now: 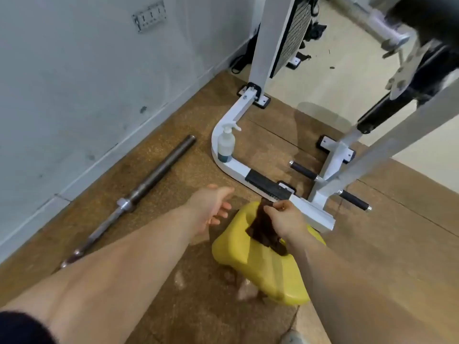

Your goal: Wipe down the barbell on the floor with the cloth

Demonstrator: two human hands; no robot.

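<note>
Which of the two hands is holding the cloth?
The right hand pinches the dark brown cloth; the left hand is open, holding nothing.

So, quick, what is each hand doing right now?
Left hand: open, fingers relaxed, holding nothing.
Right hand: pinching the dark cloth.
</note>
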